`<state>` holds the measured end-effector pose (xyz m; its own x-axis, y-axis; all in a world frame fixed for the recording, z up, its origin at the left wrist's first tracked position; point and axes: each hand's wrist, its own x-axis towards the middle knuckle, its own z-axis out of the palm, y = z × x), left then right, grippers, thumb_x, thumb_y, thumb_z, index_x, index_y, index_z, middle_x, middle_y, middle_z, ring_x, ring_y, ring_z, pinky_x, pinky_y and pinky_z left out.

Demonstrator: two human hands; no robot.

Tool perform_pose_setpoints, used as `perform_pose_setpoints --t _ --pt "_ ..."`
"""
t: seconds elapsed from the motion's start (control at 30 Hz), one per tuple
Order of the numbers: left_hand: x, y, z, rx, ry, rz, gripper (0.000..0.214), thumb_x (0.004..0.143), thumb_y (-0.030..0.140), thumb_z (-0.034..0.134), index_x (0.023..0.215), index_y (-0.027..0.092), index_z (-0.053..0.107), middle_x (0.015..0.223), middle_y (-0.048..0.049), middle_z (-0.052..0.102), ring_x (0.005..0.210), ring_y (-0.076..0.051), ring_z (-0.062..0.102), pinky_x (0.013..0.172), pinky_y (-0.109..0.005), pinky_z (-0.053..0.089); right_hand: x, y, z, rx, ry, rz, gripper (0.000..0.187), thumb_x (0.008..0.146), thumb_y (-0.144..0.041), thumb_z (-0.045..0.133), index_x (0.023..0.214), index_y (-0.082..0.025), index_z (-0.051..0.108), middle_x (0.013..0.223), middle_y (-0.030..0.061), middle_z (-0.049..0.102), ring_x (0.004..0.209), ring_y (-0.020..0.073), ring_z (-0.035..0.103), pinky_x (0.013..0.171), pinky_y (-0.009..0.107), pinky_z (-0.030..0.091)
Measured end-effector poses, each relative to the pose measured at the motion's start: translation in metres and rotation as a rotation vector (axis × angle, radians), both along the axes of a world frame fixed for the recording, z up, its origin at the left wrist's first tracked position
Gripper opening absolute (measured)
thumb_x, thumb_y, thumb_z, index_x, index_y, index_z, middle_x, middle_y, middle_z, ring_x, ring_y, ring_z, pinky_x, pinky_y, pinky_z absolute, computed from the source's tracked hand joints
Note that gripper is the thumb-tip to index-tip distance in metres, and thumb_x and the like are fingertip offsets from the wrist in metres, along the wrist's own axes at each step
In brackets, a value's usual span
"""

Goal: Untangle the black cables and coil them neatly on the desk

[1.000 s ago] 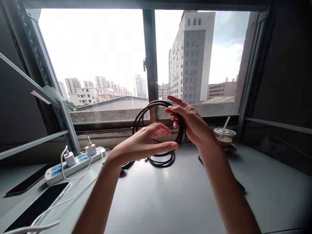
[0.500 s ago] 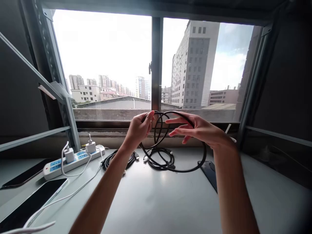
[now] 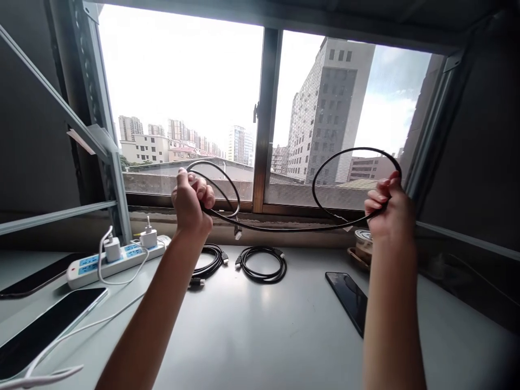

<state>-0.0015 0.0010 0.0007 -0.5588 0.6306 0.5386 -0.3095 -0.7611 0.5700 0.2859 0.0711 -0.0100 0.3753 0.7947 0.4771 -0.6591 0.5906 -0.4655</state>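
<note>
held cable [image 3: 276, 229]: black | power strip [image 3: 125, 262]: white, blue sockets [image 3: 132, 250] | tabletop [image 3: 260, 336]: grey

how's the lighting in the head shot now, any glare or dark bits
Head view: strong backlight from the window, with the sky in its left pane blown out to near white; head view: a soft glare patch on the table, just in front of the coiled cable; head view: the held cable looks dark, and the far right edge falls almost black.

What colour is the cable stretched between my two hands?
Black; the cable shows best in the head view.
</note>
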Motion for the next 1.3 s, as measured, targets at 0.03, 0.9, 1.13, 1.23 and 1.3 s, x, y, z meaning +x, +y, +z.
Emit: perform_pose_setpoints --t 0.03,0.9,1.13,1.23,1.3 --pt "-0.003 0.002 0.000 -0.013 0.008 -0.012 0.035 0.096 0.024 0.027 0.061 0.019 0.031 0.041 0.0082 0.024 0.030 -0.004 0.021 0.030 -0.015 0.020 0.004 0.003 -0.002 0.013 -0.022 -0.045 0.013 0.072 -0.028 0.067 0.072 -0.022 0.055 0.051 -0.0096 0.041 0.033 0.0005 0.027 0.028 0.012 0.019" --pt "0.016 -0.010 -0.007 -0.589 0.819 -0.926 0.060 0.079 0.069 0.037 0.070 0.014 0.060 0.043 -0.0003 0.048 0.044 -0.019 0.059 0.044 -0.027 0.047 -0.090 -0.008 -0.016 0.533 -1.144 -0.466 0.022 0.082 -0.038 0.059 0.087 -0.021 0.073 0.088 0.0039 0.062 0.079 0.0135 0.058 0.055 0.021 0.043" --pt "0.016 -0.029 -0.004 -0.360 1.006 -0.509 0.008 0.070 0.026 0.068 0.072 0.018 0.066 0.044 0.0053 0.036 0.035 -0.006 0.031 0.033 -0.018 0.024 -0.076 -0.015 -0.011 0.536 -1.145 -0.427 0.020 0.077 -0.038 0.065 0.086 -0.023 0.073 0.092 0.0049 0.064 0.089 0.0173 0.059 0.068 0.028 0.048" --pt "0.015 -0.031 -0.003 -0.255 1.054 -0.220 0.008 0.070 0.025 0.068 0.068 0.017 0.068 0.047 0.0021 0.043 0.041 -0.008 0.037 0.037 -0.019 0.026 -0.080 -0.021 -0.009 0.561 -1.120 -0.343 0.021 0.082 -0.037 0.059 0.097 -0.028 0.071 0.101 0.0039 0.063 0.096 0.0171 0.058 0.077 0.030 0.049" --pt "0.013 -0.027 -0.004 -0.184 1.012 0.065 0.008 0.069 0.023 0.068 0.064 0.017 0.069 0.051 0.0002 0.049 0.046 -0.009 0.042 0.039 -0.019 0.028 -0.084 -0.025 -0.010 0.578 -1.128 -0.263 0.032 0.084 -0.039 0.055 0.114 -0.033 0.062 0.113 0.0030 0.061 0.104 0.0174 0.057 0.084 0.033 0.049"
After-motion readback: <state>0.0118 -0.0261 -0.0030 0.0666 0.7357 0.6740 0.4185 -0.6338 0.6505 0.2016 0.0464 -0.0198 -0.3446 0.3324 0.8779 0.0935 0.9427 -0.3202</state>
